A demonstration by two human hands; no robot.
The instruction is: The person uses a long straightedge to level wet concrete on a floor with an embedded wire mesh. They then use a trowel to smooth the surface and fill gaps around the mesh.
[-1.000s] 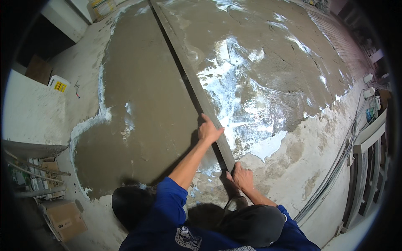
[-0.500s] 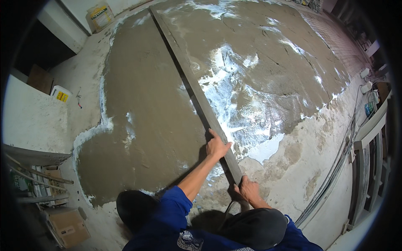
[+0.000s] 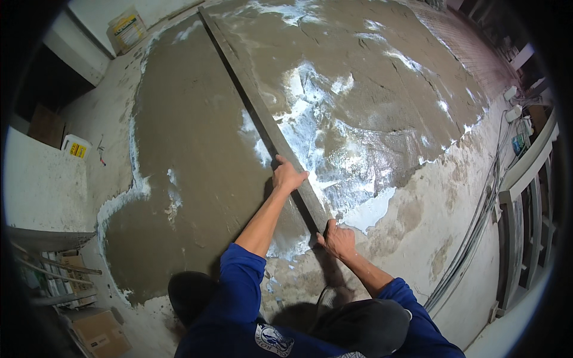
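Note:
A long, straight grey screed bar [image 3: 258,105] lies slantwise across wet grey-brown mortar [image 3: 185,113], from near my knees to the far edge. My left hand [image 3: 290,176] wraps over the bar a little way up from its near end. Closer to me, my right hand [image 3: 339,240] grips that near end, thumb and index finger on it. Left of the bar the mortar looks mostly smooth. To the right, rougher mortar [image 3: 382,89] surrounds bright white wet patches [image 3: 301,119].
A pale bare floor strip [image 3: 418,238] borders the mortar, with grey cables [image 3: 471,250] along it. Slatted grey framing [image 3: 525,232] stands at right. At left are a white-and-yellow jug [image 3: 76,146] and a cardboard box [image 3: 101,334]; a yellow-labelled bag [image 3: 126,30] leans far left.
Both hands have moved forward, away from my knees, and the bar has slid forward with them. More white streaks show along its left side. The view has shifted slightly.

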